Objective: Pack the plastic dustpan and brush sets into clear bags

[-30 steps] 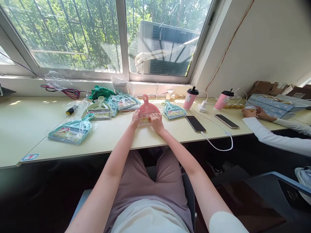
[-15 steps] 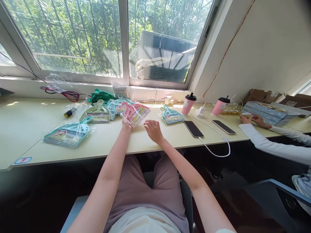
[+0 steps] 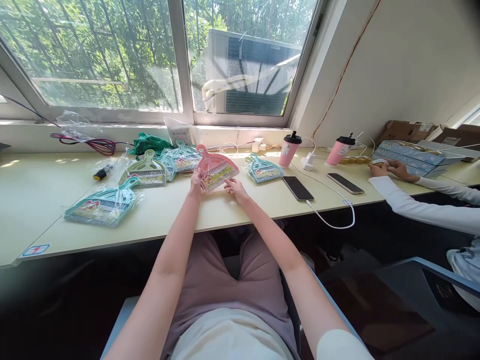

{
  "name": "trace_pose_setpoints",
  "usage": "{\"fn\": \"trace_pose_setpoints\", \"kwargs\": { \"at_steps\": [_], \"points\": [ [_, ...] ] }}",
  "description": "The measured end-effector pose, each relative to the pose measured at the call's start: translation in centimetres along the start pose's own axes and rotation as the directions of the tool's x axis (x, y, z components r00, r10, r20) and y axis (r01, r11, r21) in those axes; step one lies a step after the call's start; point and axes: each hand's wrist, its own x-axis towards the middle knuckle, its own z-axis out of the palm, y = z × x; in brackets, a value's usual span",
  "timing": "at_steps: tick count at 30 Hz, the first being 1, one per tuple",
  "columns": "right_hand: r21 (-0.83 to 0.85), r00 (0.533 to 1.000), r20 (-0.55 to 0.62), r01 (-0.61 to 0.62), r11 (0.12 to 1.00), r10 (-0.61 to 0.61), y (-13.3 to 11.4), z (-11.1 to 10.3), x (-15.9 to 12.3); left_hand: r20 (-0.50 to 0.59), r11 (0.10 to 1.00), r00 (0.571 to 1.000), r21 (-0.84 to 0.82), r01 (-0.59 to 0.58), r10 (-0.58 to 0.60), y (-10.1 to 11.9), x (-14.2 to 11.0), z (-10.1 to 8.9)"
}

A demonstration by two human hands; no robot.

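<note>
A pink dustpan and brush set [image 3: 217, 169] with a printed label stands tilted up over the table in front of me. My left hand [image 3: 196, 182] grips its left edge. At its lower right edge is my right hand [image 3: 235, 190], fingers bent against the set; the thumb and fingertips seem to pinch its edge. Wrapped turquoise sets lie around it: one [image 3: 101, 204] to the left, one [image 3: 264, 169] to the right, and others [image 3: 183, 159] behind. A green set [image 3: 145, 171] rests beside those at the back.
A screwdriver [image 3: 102, 173], coiled cable [image 3: 93, 142] and green plastic bag [image 3: 150, 145] lie at the left. Toward the right are two pink cups [image 3: 289, 151], two phones [image 3: 297, 188] and a white charging cable [image 3: 339, 227]. A co-worker's hands [image 3: 390, 169] work near a blue box [image 3: 408, 156].
The pink set has turned to show its label more squarely. My right hand has moved in from the right and now touches its lower edge. The view has shifted slightly.
</note>
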Motion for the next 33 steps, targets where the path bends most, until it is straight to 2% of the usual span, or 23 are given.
{"fn": "trace_pose_setpoints", "kwargs": {
  "at_steps": [2,4,8,14,16,21,28,33],
  "points": [
    [0.055,0.999,-0.032,0.014,0.998,-0.012,-0.1,0.0,-0.1,0.006,0.997,1.0,-0.079,0.022,-0.022,0.1,-0.3,0.5],
    [0.081,0.999,-0.04,0.004,0.997,-0.001,-0.1,-0.2,-0.1,0.075,0.995,0.997,-0.097,0.031,-0.024,0.2,-0.7,1.0],
    [0.108,1.0,0.019,-0.006,0.994,0.004,-0.2,-0.6,-0.1,0.179,0.994,0.982,-0.089,0.068,-0.052,0.3,-1.1,1.5],
    [0.075,0.975,0.217,0.039,0.996,-0.055,-0.6,-1.0,-0.8,0.143,0.989,0.989,-0.14,0.043,-0.023,0.2,-0.9,1.1],
    [0.072,0.968,0.242,0.052,0.996,-0.068,-0.7,-1.0,-0.9,0.149,0.987,0.989,-0.156,0.036,-0.013,0.1,-0.9,1.0],
    [0.103,0.995,0.092,0.039,0.994,-0.049,-0.6,-0.7,-0.6,0.099,0.993,0.995,-0.118,0.028,-0.017,-0.2,-0.9,1.2],
    [0.185,0.993,0.112,0.012,0.983,-0.033,-0.9,-0.4,-0.8,0.175,0.988,0.985,-0.149,0.027,0.0,-0.3,-0.8,0.7],
    [0.21,0.998,0.019,0.062,0.976,-0.067,-0.9,-0.3,-0.7,0.093,0.985,0.994,-0.159,0.064,-0.049,-0.6,-0.3,0.4]
  ]
}}
